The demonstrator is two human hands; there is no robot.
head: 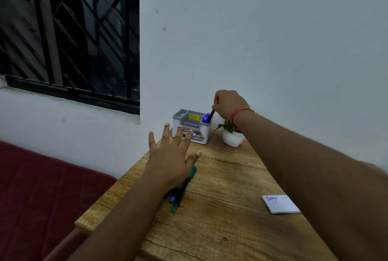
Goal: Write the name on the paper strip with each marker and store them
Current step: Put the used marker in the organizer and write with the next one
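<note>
Above the organizer [192, 127], right hand [227, 104] pinches marker [211, 114].

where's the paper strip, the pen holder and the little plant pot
paper strip [281, 204]: head view, on its white middle
pen holder [200, 134]: head view, on its front wall
plant pot [232, 139]: head view, on its white side
</note>
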